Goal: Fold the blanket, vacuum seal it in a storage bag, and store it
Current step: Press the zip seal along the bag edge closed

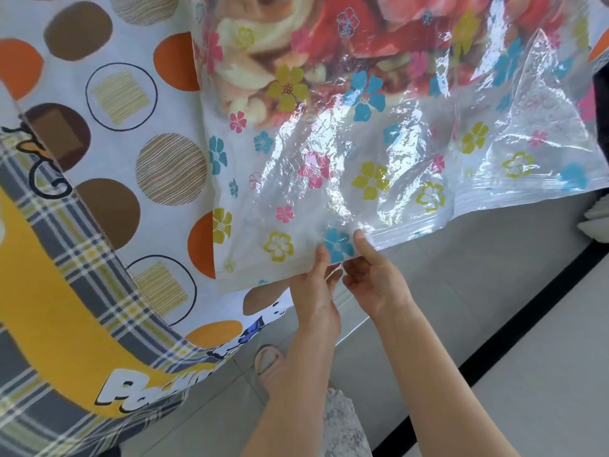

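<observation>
A clear plastic storage bag (379, 153) printed with coloured flowers lies on the bed, its open zip edge hanging over the bedside toward me. Inside it, at the far end, sits the folded blanket (296, 37), red and cream with a flower pattern. My left hand (318, 285) pinches the bag's zip edge near its middle, thumb on top. Right beside it, my right hand (370, 275) pinches the same edge. The two hands almost touch. The zip strip (494, 196) runs off to the right.
The bed is covered by a white sheet (115, 94) with brown and orange circles, over a plaid yellow and grey cover (66, 308). Grey tiled floor (494, 324) with a dark line lies below. My foot in a slipper (268, 357) is by the bed.
</observation>
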Motion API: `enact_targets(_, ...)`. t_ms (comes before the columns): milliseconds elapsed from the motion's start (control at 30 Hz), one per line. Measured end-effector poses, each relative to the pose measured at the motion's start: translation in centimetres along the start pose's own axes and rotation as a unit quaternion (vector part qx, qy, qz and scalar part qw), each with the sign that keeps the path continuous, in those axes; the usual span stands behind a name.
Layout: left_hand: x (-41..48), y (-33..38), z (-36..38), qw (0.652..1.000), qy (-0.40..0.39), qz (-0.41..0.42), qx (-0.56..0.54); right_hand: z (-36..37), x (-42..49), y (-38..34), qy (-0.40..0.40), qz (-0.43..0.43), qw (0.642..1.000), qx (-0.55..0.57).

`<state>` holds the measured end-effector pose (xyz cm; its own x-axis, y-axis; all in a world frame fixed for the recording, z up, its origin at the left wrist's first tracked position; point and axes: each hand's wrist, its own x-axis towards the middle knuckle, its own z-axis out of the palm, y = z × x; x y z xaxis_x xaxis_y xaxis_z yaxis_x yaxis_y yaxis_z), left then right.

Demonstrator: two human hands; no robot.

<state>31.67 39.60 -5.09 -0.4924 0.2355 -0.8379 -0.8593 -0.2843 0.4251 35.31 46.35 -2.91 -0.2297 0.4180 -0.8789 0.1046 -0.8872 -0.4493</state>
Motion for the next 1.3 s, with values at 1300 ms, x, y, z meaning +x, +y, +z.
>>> enact_targets(1300, -1.4, -2.0, 4.9, 0.995, 0.049, -0.081, -0.044, -4.0, 0.5, -6.9, 0.051, 0.014, 0.994, 0.098)
